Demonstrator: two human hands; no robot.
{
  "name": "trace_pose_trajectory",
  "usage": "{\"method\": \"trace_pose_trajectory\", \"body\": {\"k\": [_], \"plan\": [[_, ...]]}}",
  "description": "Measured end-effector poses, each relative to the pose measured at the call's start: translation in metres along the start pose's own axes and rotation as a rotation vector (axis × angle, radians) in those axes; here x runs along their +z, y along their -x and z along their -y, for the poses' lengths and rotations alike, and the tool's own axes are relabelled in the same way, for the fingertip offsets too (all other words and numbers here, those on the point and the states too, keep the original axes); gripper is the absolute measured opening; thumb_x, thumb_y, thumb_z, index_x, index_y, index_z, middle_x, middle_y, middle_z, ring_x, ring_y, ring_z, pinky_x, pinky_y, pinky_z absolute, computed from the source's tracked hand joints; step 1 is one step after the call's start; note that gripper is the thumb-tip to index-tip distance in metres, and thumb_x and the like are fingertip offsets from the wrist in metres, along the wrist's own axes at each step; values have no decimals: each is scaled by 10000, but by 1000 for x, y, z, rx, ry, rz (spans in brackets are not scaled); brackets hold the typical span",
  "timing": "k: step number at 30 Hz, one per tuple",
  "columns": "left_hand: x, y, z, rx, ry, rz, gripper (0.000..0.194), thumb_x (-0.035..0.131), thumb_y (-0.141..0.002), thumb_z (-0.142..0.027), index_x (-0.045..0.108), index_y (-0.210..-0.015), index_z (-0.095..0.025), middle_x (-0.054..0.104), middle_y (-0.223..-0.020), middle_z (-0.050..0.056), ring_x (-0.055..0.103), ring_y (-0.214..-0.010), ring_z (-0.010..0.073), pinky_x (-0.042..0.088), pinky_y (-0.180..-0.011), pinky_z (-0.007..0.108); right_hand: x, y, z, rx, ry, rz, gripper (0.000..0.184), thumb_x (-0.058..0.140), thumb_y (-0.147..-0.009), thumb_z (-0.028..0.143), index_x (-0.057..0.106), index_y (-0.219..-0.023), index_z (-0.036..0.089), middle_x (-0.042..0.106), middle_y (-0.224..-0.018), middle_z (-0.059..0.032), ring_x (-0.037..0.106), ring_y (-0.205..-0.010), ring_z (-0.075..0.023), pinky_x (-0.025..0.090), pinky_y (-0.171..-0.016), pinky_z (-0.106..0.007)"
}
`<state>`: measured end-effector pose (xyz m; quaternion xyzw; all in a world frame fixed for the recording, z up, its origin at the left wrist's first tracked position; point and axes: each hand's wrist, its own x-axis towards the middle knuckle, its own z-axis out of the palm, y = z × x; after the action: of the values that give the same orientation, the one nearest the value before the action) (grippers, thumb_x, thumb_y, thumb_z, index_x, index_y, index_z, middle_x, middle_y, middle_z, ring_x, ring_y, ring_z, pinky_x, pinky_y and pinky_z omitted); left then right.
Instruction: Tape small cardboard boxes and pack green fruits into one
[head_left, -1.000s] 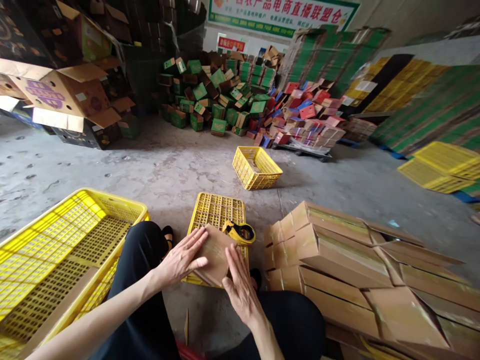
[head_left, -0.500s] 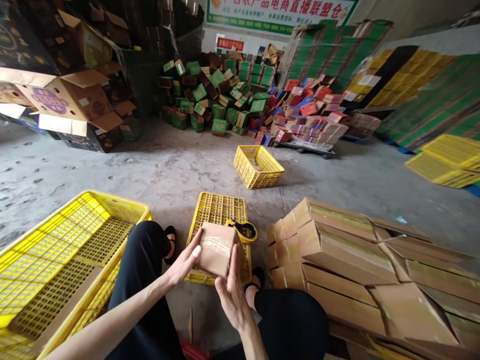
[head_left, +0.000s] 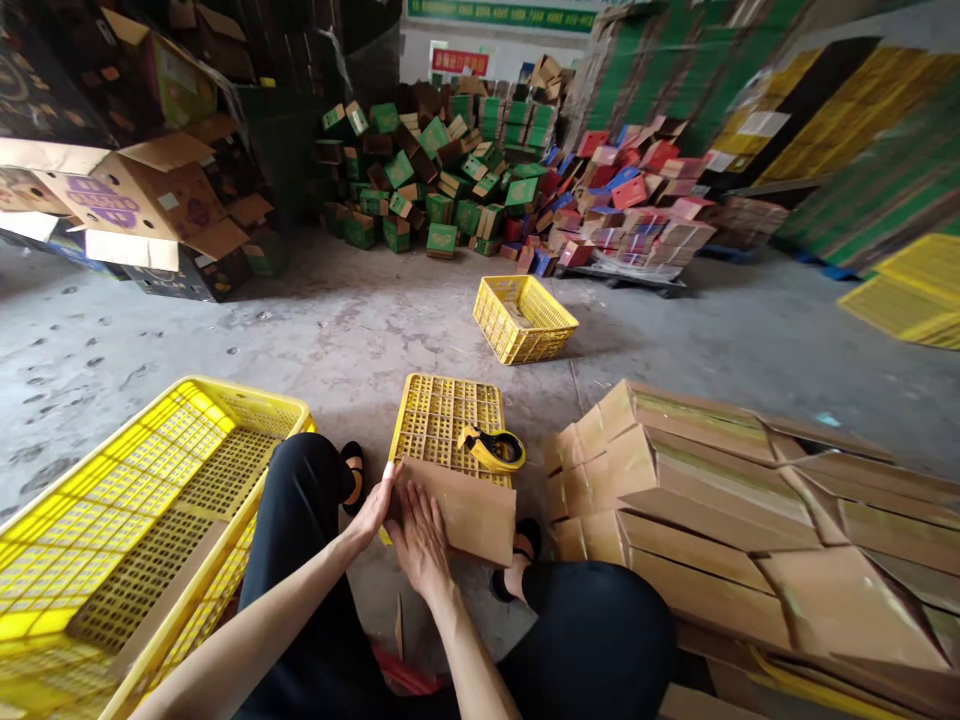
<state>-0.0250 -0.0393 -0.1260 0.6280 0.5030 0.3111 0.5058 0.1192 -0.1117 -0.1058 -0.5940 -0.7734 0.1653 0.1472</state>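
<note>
A brown cardboard box (head_left: 472, 510) lies lengthwise on an upturned yellow plastic crate (head_left: 435, 405) between my knees. My left hand (head_left: 373, 512) grips the box at its left end, fingertips at the upper corner. My right hand (head_left: 420, 535) lies flat on the near left part of the box, fingers stretched out and holding nothing. Behind the box, a yellow and black tape dispenser (head_left: 491, 448) rests on the crate top.
Flat cardboard boxes (head_left: 720, 500) are stacked to my right. A large yellow crate (head_left: 157, 520) with cardboard inside stands at my left. Ahead on the floor is a smaller yellow crate (head_left: 525, 320). Farther back lie heaps of green boxes (head_left: 442, 240) and red boxes (head_left: 630, 190).
The box has turned from its taped end facing up to lying lengthwise. My right hand has moved left from its right side onto its near left part.
</note>
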Motion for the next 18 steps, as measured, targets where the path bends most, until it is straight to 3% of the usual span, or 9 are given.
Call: {"method": "trace_pose_trajectory", "body": {"k": [3, 6, 9, 11, 14, 18], "plan": [[7, 11, -5, 84, -152, -15, 760, 209, -1093, -681, 365, -1667, -208, 328, -1717, 137, 217, -1618, 293, 235, -1308, 574, 15, 0, -6, -3, 50, -29, 661, 445, -1093, 422, 260, -1692, 210, 390, -1706, -120, 333, -1604, -294, 305, -1300, -533], [17, 25, -9, 239, -398, 111, 745, 292, -1086, -674, 359, -1670, -215, 202, -1762, 135, 95, -1641, 308, 213, -1315, 577, 18, 8, -14, -34, 86, -53, 699, 518, -1049, 325, 247, -1691, 277, 448, -1681, -93, 411, -1562, -297, 313, -1294, -537], [21, 33, -7, 357, -536, 271, 733, 312, -1086, -663, 302, -1690, -247, 232, -1756, 142, 165, -1639, 302, 292, -1296, 545, 13, 24, -27, -24, 120, -80, 677, 526, -1043, 298, 296, -1679, 289, 485, -1658, -104, 445, -1539, -316, 307, -1288, -583], [20, 36, -3, 389, -593, 301, 749, 336, -1075, -677, 286, -1694, -257, 278, -1741, 153, 210, -1631, 311, 331, -1277, 550, 8, 39, -37, 5, 131, -90, 627, 492, -1071, 370, 333, -1671, 278, 460, -1673, -120, 390, -1572, -337, 300, -1276, -633], [15, 39, 4, 404, -687, 247, 770, 366, -1051, -710, 390, -1652, -229, 360, -1706, 181, 287, -1609, 341, 351, -1262, 573, 0, 63, -57, 143, 140, -115, 602, 392, -1096, 522, 368, -1660, 311, 393, -1710, -116, 323, -1599, -378, 279, -1236, -728], [11, 44, 11, 297, -806, 15, 893, 332, -999, -801, 484, -1585, -144, 392, -1670, 261, 355, -1569, 418, 377, -1224, 623, -6, 87, -81, 418, 100, -164, 705, 254, -1077, 662, 432, -1639, 275, 365, -1719, -164, 321, -1590, -430, 318, -1175, -773]]}}
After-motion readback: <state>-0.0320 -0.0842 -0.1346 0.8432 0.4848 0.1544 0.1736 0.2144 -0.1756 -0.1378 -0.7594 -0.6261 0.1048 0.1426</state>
